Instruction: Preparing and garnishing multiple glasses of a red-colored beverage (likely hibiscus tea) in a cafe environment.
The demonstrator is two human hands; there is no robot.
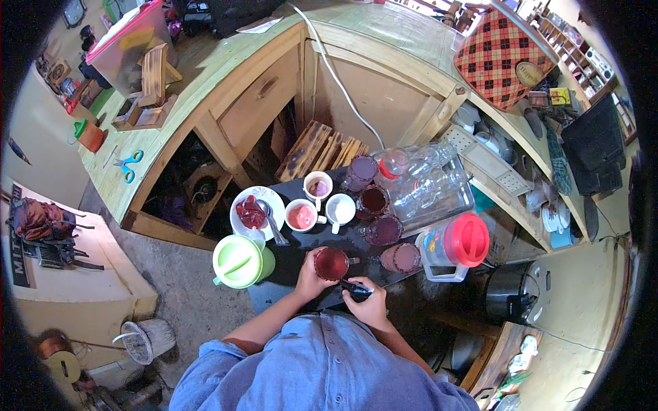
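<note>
My left hand [310, 281] is wrapped round a glass mug [332, 264] of dark red liquid, at the near edge of a dark table [291, 264]. Just right of it, my right hand [371, 303] grips a slim black object [357, 288] whose kind I cannot make out. Beyond the mug stand three white cups: one [300, 216] with pink contents, one [317, 186] with a little purple, one [340, 209] whitish inside. A white plate [276, 198] bears a dark red jelly-like mass [251, 213] and a spoon [275, 226]. Several glass mugs of dark liquid [384, 230] line the right side.
A green lidded jug [237, 262] stands at the left, a clear pitcher with a red lid [470, 240] at the right. Behind that, a tray [460, 198] holds clear glassware. Blue scissors [129, 166] lie on the counter [116, 188]. A white cable [341, 85] hangs down at the back.
</note>
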